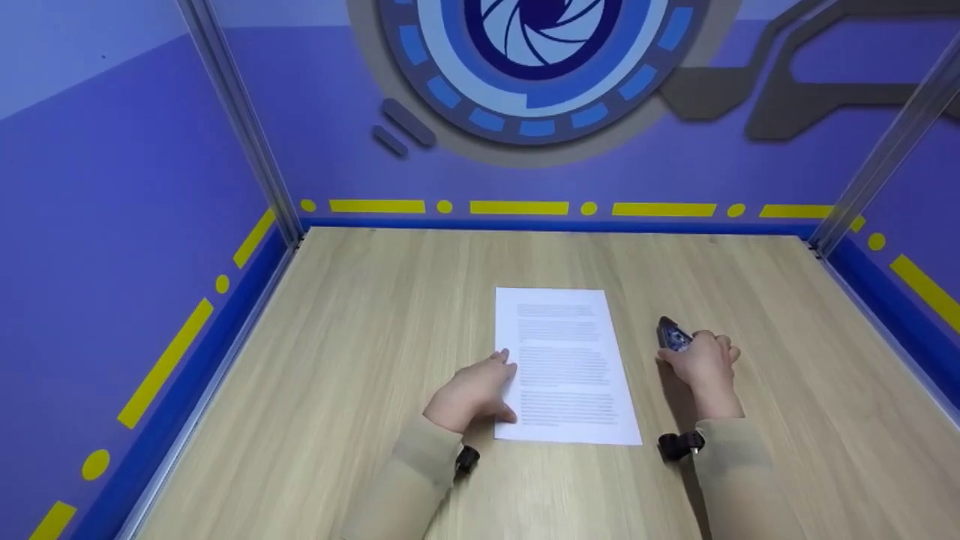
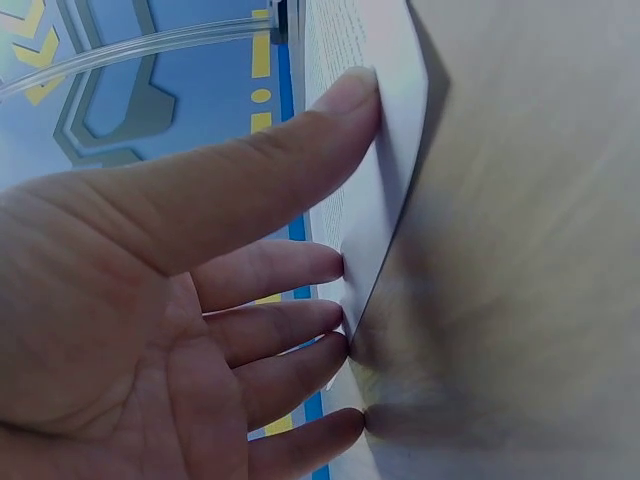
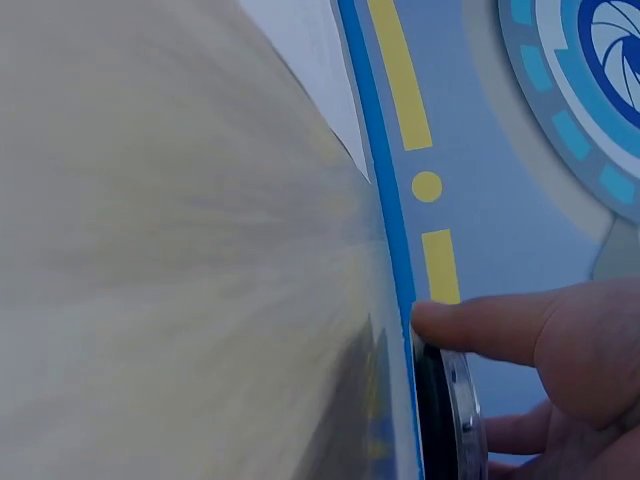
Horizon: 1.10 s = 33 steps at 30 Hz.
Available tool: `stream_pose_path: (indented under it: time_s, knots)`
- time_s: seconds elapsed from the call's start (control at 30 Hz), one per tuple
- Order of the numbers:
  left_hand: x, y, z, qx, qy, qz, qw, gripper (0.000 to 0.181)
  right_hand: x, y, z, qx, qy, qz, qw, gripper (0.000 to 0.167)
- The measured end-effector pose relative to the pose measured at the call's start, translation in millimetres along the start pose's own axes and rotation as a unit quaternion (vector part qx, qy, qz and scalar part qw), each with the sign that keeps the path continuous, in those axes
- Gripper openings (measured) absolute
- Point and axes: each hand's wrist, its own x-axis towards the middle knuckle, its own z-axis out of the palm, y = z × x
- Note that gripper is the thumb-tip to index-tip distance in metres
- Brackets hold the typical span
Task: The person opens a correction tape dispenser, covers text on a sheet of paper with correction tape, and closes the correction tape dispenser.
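A white sheet of printed paper (image 1: 566,360) lies on the wooden table in the head view. My left hand (image 1: 476,386) rests at its left edge, with thumb and fingertips touching the sheet. In the left wrist view, those fingers (image 2: 275,325) are fairly straight and the thumb lies on the paper's margin. To the right of the sheet, my right hand (image 1: 705,364) grips a small dark object that looks like a stapler (image 1: 673,334). The right wrist view shows the thumb against its black side (image 3: 437,410); its lower part is cut off there.
The wooden table (image 1: 360,337) is bounded by blue-purple panels (image 1: 315,135) with yellow markings at the back and sides. Metal posts (image 1: 247,135) stand at the back corners. Each wrist carries a small black camera (image 1: 679,445).
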Motion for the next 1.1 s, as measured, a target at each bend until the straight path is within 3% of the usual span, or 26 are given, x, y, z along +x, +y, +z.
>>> stream_pose_path:
  time_s: [0.27, 0.5, 0.57, 0.67, 0.8, 0.93, 1.1]
  knots:
    - [-0.3, 0.6, -0.9, 0.02, 0.008, 0.006, 0.9998, 0.082, -6.3, -18.8, 1.9, 0.021, -0.005, -0.03, 0.9993, 0.077]
    - [3.1, 3.6, -2.0, 0.01, 0.014, -0.018, 0.9997, 0.069, -16.5, -35.8, 1.4, 0.031, -0.007, -0.076, 0.9966, 0.077]
    - [4.3, 5.0, -2.8, -0.001, 0.028, -0.027, 0.9992, 0.066, -19.8, -41.6, 1.3, 0.034, -0.004, -0.097, 0.9947, 0.076]
    - [7.1, 6.9, -3.2, -0.043, 0.071, -0.03, 0.9961, 0.061, -25.1, -50.0, 0.7, 0.038, -0.003, -0.132, 0.9905, 0.075]
    - [10.3, 8.8, -2.8, -0.139, 0.141, -0.016, 0.9801, 0.052, -32.5, -59.6, 0.3, 0.044, -0.003, -0.179, 0.9829, 0.071]
    - [11.9, 10.8, -2.5, -0.23, 0.187, 0.003, 0.9551, 0.047, -39.2, -67.3, 3.2, 0.052, 0.005, -0.225, 0.973, 0.066]
    - [13.7, 13.2, -1.6, -0.32, 0.219, 0.021, 0.9217, 0.042, -48.1, -75.5, 8.9, 0.06, 0.009, -0.279, 0.9583, 0.061]
